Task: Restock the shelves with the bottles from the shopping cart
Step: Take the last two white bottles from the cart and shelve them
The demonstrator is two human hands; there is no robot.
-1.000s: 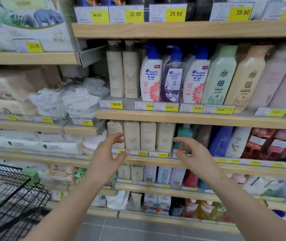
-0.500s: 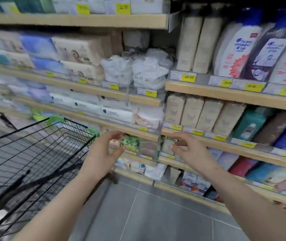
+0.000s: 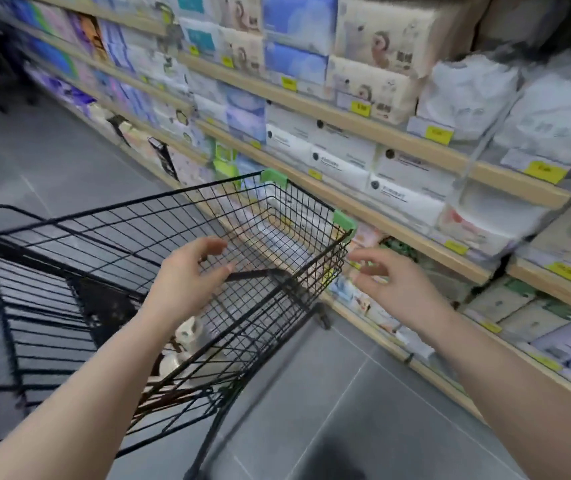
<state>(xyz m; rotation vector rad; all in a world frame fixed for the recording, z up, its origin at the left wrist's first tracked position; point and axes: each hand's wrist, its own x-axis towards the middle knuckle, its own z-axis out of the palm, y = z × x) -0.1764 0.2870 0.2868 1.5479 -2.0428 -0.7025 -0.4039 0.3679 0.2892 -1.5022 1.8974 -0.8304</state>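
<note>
While both hands hang in the air with nothing in them, the bottles (image 3: 187, 344) lie low down at the near end of the shopping cart (image 3: 208, 216), under the left arm. Only pale, cream tops show through the black wire, so I cannot tell how many there are. They look like smooth, hard plastic with round sides, so I think they may be a bit slippery and quite heavy if they are full. The best place to hold one is likely round its fat middle, not by the thin top, which might pop or twist. The left hand (image 3: 187, 275) is over the cart, its grip apart, fingers loosely bent. The right hand (image 3: 395, 289) is just past the cart's right side, near the shelves (image 3: 398, 140), its grip apart too. The cart is thin stiff wire with green plastic corners. The shelves are light wood with yellow price tags, full of soft paper packs and boxes. The floor is grey tile
</note>
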